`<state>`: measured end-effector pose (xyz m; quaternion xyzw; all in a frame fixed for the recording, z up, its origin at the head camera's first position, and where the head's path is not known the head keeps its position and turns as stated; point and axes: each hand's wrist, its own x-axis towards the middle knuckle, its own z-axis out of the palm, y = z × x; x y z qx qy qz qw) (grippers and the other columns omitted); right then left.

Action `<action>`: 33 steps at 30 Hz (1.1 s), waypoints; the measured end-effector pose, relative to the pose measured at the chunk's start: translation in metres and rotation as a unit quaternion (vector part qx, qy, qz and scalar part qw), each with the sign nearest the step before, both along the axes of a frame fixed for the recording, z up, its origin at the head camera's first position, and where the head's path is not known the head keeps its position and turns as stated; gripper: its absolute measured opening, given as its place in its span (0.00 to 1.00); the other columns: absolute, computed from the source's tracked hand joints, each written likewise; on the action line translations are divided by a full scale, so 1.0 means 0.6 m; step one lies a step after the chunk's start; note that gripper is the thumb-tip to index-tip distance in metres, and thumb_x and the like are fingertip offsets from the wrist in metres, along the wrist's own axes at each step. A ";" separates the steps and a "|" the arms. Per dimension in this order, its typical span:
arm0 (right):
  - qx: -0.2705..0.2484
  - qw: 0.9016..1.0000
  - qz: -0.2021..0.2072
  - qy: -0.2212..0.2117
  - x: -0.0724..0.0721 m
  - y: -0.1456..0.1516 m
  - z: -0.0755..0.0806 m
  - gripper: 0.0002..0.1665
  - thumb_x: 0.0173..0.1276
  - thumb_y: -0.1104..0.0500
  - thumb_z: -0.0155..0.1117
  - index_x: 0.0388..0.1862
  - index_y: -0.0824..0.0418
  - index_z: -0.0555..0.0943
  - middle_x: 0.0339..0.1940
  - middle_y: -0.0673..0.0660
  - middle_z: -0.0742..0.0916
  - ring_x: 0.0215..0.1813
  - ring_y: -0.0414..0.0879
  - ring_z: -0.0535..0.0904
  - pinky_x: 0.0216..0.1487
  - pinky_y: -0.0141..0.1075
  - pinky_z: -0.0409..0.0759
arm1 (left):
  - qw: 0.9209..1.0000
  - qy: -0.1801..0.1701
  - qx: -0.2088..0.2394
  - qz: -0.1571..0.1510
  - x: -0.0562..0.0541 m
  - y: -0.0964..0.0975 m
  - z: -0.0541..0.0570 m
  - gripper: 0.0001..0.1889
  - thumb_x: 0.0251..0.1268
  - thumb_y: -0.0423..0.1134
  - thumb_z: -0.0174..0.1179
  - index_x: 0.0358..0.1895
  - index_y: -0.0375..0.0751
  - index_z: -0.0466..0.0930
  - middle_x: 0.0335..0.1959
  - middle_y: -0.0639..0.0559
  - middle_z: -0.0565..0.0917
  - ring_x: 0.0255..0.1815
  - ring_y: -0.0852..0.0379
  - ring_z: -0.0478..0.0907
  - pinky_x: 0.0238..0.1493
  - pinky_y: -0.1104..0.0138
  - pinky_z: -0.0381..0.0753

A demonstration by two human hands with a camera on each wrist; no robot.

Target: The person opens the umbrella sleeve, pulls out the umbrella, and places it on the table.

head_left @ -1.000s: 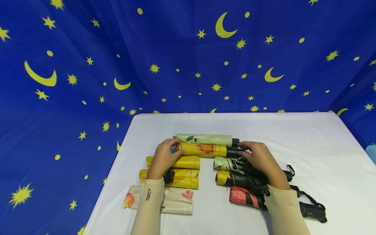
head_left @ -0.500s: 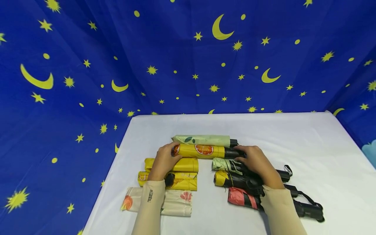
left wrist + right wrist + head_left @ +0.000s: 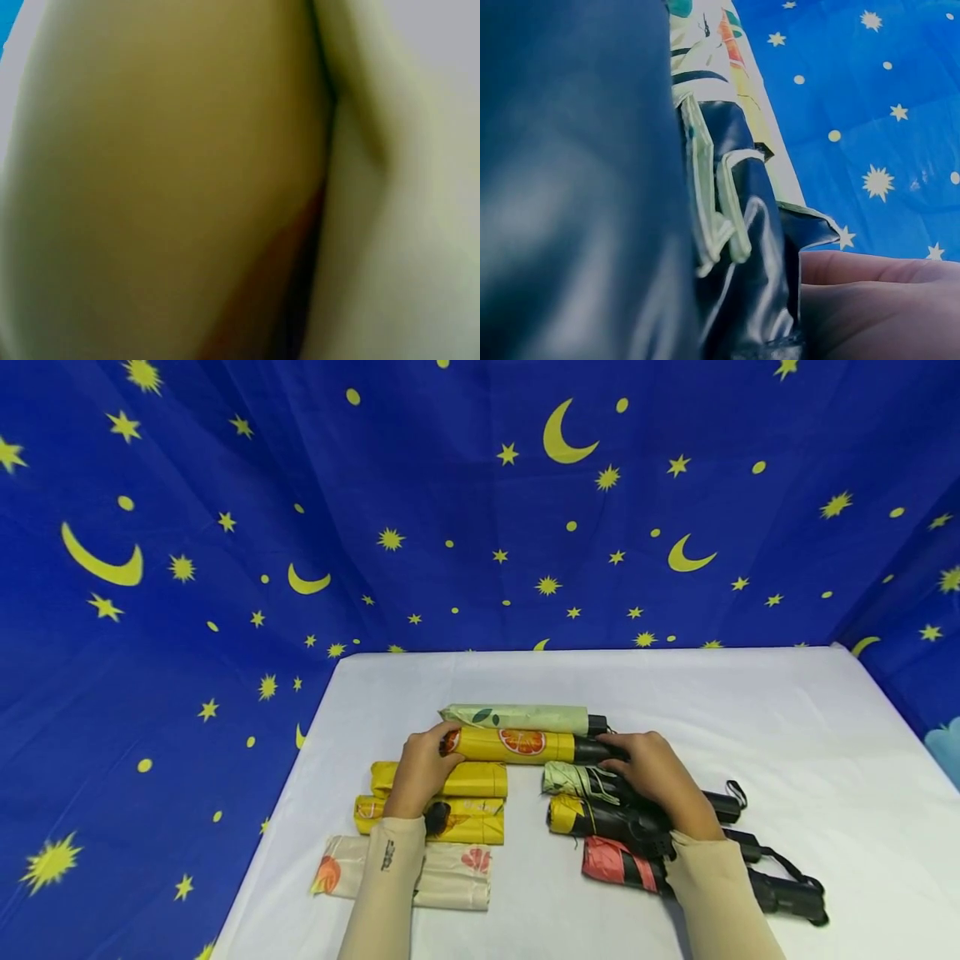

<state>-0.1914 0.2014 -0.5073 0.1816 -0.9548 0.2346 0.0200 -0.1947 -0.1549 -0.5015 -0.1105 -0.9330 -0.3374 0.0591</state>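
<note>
In the head view, a yellow folding umbrella (image 3: pixel 480 745) with orange-slice prints lies crosswise in its sleeve, its black end at the right. My left hand (image 3: pixel 422 768) grips its left end, thumb on the near side and fingers on the far side. At the other end, my right hand (image 3: pixel 660 777) pinches the black tip between thumb and fingers. Directly behind lies a pale green sleeved umbrella (image 3: pixel 525 718) with leaf prints. The left wrist view is only a blurred close-up. In the right wrist view, my right hand (image 3: pixel 885 300) appears beside black fabric (image 3: pixel 739 225) with pale green edging.
Two yellow umbrella sleeves (image 3: pixel 480 779) and a beige floral sleeve (image 3: pixel 453 877) lie under and beside my left arm. Near my right arm are black folded umbrellas with green (image 3: pixel 573 779), yellow (image 3: pixel 566 817) and red (image 3: pixel 606 862) ends. A starry blue cloth (image 3: pixel 465 485) surrounds the white table (image 3: pixel 787 710).
My right fingers have moved slightly left and nearer, onto the umbrella's black end. The left hand keeps its grip. The head view has shifted a little; the umbrellas lie as before.
</note>
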 end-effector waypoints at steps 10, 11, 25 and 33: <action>-0.026 0.999 0.009 0.019 0.005 0.008 0.008 0.24 0.65 0.60 0.76 0.59 0.62 0.86 0.47 0.64 0.90 0.35 0.47 0.84 0.42 0.51 0.84 | 1.000 0.012 0.017 -0.020 -0.002 -0.011 0.007 0.23 0.61 0.32 0.74 0.60 0.41 0.84 0.43 0.44 0.88 0.33 0.56 0.84 0.36 0.61 0.86; -0.031 0.999 0.009 0.019 0.006 0.009 0.010 0.24 0.65 0.60 0.76 0.60 0.62 0.85 0.48 0.64 0.90 0.35 0.46 0.83 0.41 0.50 0.84 | 1.000 0.012 0.020 -0.020 -0.002 -0.012 0.009 0.23 0.61 0.33 0.74 0.61 0.42 0.84 0.42 0.45 0.88 0.31 0.57 0.83 0.35 0.62 0.85; -0.195 0.980 -0.007 -0.027 0.019 0.038 0.045 0.22 0.72 0.55 0.70 0.63 0.54 0.84 0.46 0.56 0.89 0.36 0.44 0.84 0.31 0.35 0.80 | 0.982 -0.059 0.166 -0.069 0.000 -0.035 0.048 0.24 0.70 0.36 0.66 0.68 0.47 0.76 0.62 0.45 0.75 0.65 0.42 0.77 0.50 0.57 0.87; -0.408 0.908 0.044 -0.087 0.031 0.049 0.070 0.21 0.74 0.67 0.64 0.65 0.66 0.79 0.50 0.56 0.87 0.41 0.46 0.87 0.32 0.33 0.79 | 0.928 -0.099 0.332 -0.137 0.001 -0.051 0.054 0.23 0.68 0.34 0.69 0.65 0.45 0.77 0.58 0.41 0.78 0.53 0.45 0.80 0.46 0.59 0.85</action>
